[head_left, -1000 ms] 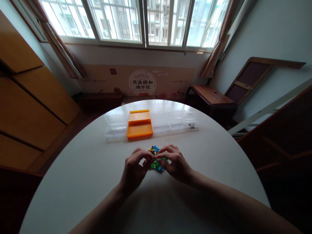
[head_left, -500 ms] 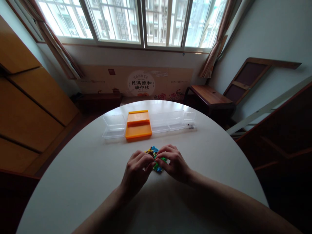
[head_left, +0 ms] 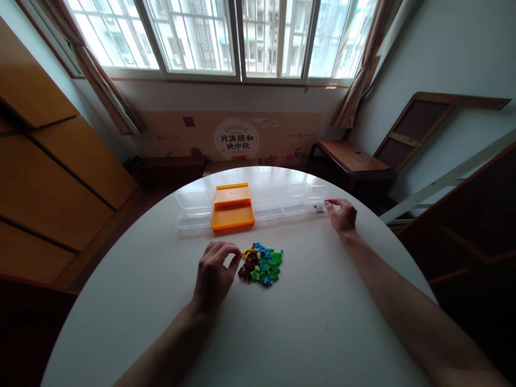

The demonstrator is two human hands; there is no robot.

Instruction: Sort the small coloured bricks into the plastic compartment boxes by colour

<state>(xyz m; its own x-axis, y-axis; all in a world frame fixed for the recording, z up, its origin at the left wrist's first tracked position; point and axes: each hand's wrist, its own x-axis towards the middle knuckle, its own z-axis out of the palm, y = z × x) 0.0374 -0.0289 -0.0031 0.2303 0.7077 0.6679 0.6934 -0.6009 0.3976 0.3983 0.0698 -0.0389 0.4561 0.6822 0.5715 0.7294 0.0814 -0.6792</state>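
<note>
A pile of small toy building bricks [head_left: 262, 263], in brown, green, blue and yellow, lies on the white round table. At its left edge is my left hand [head_left: 215, 269], closed, with thumb and forefinger tips together. Anything between those fingertips is too small to tell. My right hand [head_left: 342, 216] reaches to the right end of the row of boxes, its fingers pinched at the edge of a small clear box [head_left: 319, 207]. A few tiny dark pieces lie in that box. What the right fingers hold, if anything, I cannot make out.
Behind the pile stands an open orange box [head_left: 233, 216], with an open clear box [head_left: 193, 220] to its left. Longer clear boxes [head_left: 269, 213] extend to its right. Beyond the rim of the table [head_left: 133, 236] is a wooden chair [head_left: 355, 157].
My right hand has left the pile and moved forward and right to the small clear box. My left hand has drawn slightly left, uncovering the bricks.
</note>
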